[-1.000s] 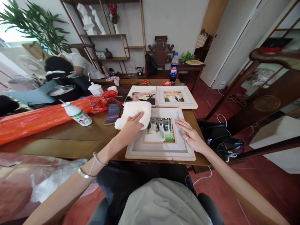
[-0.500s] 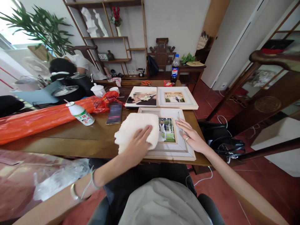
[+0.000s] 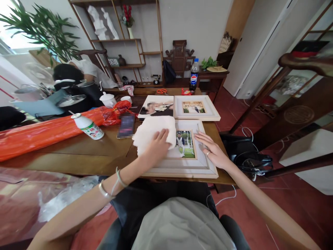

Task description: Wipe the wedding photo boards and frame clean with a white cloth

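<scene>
A white-framed wedding photo (image 3: 191, 166) lies flat on the wooden table (image 3: 78, 152) in front of me. My left hand (image 3: 157, 146) presses a folded white cloth (image 3: 152, 130) onto the frame's left half, fingers closed over the cloth, so part of the picture is hidden. My right hand (image 3: 212, 149) lies flat and open on the frame's right border, a ring on one finger. A second white-framed photo (image 3: 196, 108) and an unframed print (image 3: 157, 107) lie just beyond.
A phone (image 3: 126, 125), a small white bottle (image 3: 88, 126) and a long orange plastic bag (image 3: 39, 133) lie to the left. Pots (image 3: 70, 99), a teapot (image 3: 107, 99) and another person (image 3: 70, 71) are at the far left. A cola bottle (image 3: 194, 74) stands at the back; a black bag (image 3: 247, 158) sits on the floor at right.
My left hand slid the cloth from the frame's top left down over the picture, then back up a little. My right hand has stayed flat on the right border.
</scene>
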Tool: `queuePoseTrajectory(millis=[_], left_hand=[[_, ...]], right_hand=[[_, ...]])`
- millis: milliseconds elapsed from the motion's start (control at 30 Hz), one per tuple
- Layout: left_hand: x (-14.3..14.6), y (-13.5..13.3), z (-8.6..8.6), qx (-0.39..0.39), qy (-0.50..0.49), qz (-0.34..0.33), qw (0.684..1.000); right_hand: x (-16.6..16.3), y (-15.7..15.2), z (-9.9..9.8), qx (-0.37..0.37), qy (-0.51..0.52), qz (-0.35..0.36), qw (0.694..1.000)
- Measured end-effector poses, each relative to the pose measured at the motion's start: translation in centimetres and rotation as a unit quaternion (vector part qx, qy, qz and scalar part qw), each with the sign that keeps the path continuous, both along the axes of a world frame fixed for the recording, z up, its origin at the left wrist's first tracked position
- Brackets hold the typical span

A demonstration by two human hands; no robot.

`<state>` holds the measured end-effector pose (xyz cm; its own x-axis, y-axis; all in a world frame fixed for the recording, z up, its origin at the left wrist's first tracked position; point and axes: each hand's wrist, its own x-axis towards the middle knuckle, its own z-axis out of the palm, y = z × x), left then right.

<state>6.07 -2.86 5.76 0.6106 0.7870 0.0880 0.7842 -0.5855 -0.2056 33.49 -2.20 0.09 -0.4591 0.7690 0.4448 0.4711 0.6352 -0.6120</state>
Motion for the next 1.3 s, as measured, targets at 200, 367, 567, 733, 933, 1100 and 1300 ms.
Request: queuePoseTrajectory(millis=[200, 367, 567, 733, 933, 1100, 1300], left_hand=[[0.7, -10.5, 0.0, -0.026, -0.057, -0.064, 0.996], [0.5, -8.7, -0.8, -0.035, -0.101, -0.041, 0.993], [-1.7, 1.9, -1.1, 0.046, -0.116, 0.034, 0.992], [-1.6, 6.0, -0.9, 0.039, -0.058, 0.01, 0.997], [1.0, -1.2, 0.0, -0.037, -0.011, -0.038, 0.999], [2.3, -10.3, 0.3, -0.058, -0.053, -0.101, 0.992], [1.9, -7.9, -0.8, -0.037, -0.07, -0.054, 0.995]], right_hand=[[-0.1, -0.1, 0.2, 0.001, -0.007, 0.002, 1.0], [0.1, -0.1, 0.3, -0.001, -0.018, 0.002, 1.0], [0.3, 0.0, 0.0, 0.008, -0.018, 0.016, 1.0], [0.1, -0.1, 0.1, 0.004, -0.002, -0.004, 1.0], [-0.4, -0.4, 0.3, -0.002, 0.013, -0.025, 1.0], [-0.5, -0.5, 0.4, -0.008, 0.005, -0.032, 0.999], [-0.2, -0.3, 0.1, 0.002, -0.011, -0.01, 1.0]])
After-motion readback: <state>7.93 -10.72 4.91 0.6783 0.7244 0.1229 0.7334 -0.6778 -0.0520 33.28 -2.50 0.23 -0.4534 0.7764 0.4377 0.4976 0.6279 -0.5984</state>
